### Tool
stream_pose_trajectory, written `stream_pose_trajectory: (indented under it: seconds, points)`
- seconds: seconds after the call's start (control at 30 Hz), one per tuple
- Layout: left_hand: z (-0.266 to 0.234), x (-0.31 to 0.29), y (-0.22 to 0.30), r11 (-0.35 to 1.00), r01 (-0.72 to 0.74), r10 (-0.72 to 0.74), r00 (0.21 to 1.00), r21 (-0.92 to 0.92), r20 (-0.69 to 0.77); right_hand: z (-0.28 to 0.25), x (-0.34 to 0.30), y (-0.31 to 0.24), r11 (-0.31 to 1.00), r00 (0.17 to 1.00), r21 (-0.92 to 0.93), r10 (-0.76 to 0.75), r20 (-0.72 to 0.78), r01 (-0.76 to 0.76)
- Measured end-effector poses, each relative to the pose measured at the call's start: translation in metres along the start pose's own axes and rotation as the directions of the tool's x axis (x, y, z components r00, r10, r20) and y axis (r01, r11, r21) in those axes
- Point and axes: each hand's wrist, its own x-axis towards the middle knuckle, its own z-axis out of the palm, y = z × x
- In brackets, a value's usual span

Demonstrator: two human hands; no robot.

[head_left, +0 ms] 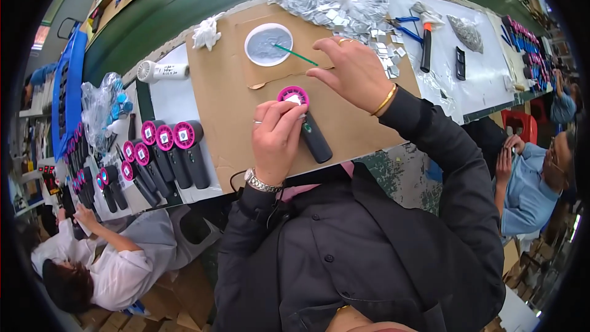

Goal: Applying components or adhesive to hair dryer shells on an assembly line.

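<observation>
A dark grey handheld fan with a round pink slotted head lies slanted on the brown cardboard in front of me. My left hand is closed over its head, fingertips pinched at a small white square there; the fingers partly hide the square. My right hand hovers to the upper right, thumb and forefinger apart, holding nothing. Close to that thumb is the free end of a thin green stick. Its other end rests in grey paste inside a round white tub.
Silvery squares spill from a clear bag at the back. Pliers and an orange-and-black hammer lie right. Several pink-headed fans stand left, near a white cylinder. Co-workers sit left and right.
</observation>
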Motion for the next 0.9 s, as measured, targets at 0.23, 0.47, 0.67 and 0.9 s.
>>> stream_pose_trajectory:
  seconds: [0.23, 0.47, 0.67, 0.9]
  points:
    - [0.006, -0.001, -0.007, 0.999, -0.030, 0.030, 0.999, -0.017, -0.030, 0.040, 0.021, 0.003, 0.991, 0.973, -0.092, 0.113, 0.201, -0.096]
    - [0.007, -0.001, -0.015, 0.997, -0.041, 0.037, 0.998, -0.070, -0.060, 0.034, 0.030, 0.014, 0.980, 0.982, 0.174, 0.125, -0.143, -0.100]
    - [0.012, -0.005, -0.023, 0.995, -0.070, 0.064, 0.993, -0.070, -0.095, 0.031, 0.036, 0.024, 0.981, 0.977, 0.156, 0.139, -0.161, -0.114]
    - [0.013, -0.008, -0.027, 0.995, -0.073, 0.064, 0.991, -0.074, -0.119, 0.039, 0.040, 0.030, 0.984, 0.975, 0.155, 0.112, -0.193, -0.083]
